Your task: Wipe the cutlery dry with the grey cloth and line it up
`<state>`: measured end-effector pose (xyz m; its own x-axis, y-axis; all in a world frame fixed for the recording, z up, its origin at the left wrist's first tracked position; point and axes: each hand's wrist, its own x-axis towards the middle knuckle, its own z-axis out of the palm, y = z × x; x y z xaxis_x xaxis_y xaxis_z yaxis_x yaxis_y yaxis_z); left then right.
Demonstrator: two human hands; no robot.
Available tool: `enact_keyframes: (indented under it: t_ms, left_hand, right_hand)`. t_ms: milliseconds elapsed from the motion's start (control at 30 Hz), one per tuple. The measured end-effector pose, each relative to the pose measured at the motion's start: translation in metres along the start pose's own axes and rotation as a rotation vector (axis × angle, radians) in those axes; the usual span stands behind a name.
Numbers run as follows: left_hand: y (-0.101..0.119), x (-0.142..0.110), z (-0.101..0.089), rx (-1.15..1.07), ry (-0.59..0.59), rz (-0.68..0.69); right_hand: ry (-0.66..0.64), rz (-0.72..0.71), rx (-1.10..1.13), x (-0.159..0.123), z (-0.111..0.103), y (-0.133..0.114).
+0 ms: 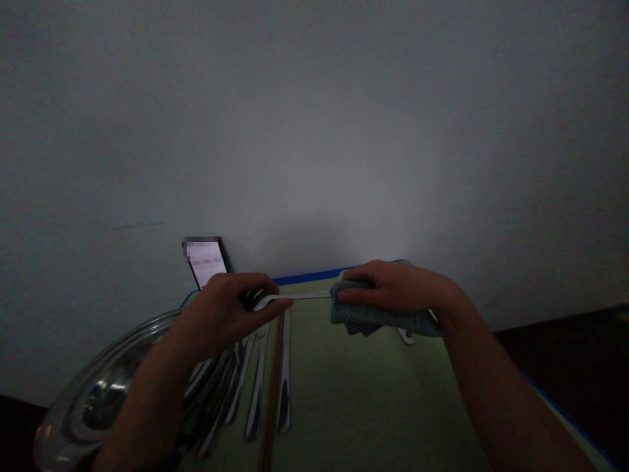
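A slim metal piece of cutlery [309, 295] spans between my hands above the table. My left hand [246, 301] pinches its curved, wider end between thumb and fingers, which hide whether it is a spoon or a fork. Folded in my right hand [393, 285] is a grey-blue cloth [388, 320], closed around the utensil's other end. Below my left hand, several metal utensils [255, 400] lie side by side with brown chopsticks [272, 393]. One more utensil [284, 393] rests just right of the chopsticks.
A large shiny metal dish [105, 393] sits at the left, partly behind my left forearm. A phone [207, 261] showing a timer leans against the grey wall [314, 144]. Another metal utensil end [406, 336] shows below the cloth on the green, blue-edged tabletop [363, 393].
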<state>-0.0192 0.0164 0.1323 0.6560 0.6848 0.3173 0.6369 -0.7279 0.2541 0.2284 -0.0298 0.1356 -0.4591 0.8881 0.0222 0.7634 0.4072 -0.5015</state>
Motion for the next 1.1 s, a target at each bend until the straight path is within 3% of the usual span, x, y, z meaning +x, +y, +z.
enact_keyframes:
  t_ms: [233, 400, 567, 667, 867, 967, 1100]
  left_hand:
    - [0.024, 0.011, 0.017, -0.028, -0.004, 0.142]
    - [0.018, 0.006, 0.005, -0.108, 0.039, 0.119]
    - [0.005, -0.001, -0.006, -0.035, 0.133, -0.002]
    - [0.011, 0.002, 0.003, -0.023, 0.139, 0.001]
    - [0.027, 0.018, 0.028, -0.048, 0.023, 0.059]
    - [0.017, 0.017, 0.021, -0.017, -0.035, -0.012]
    - [-0.006, 0.002, -0.006, 0.019, -0.011, -0.214]
  right_hand:
    - [0.072, -0.133, -0.128, 0.011, 0.01, -0.011]
    - [0.064, -0.094, 0.023, 0.003, 0.002, -0.003]
    - [0.092, -0.043, 0.095, -0.002, -0.004, 0.001]
    - [0.11, -0.067, 0.016, 0.003, 0.0, -0.005]
    - [0.072, -0.177, -0.107, 0.017, 0.017, -0.012]
    - [0.065, -0.138, -0.123, 0.023, 0.023, -0.01]
    - [0.049, -0.087, -0.148, 0.026, 0.025, 0.002]
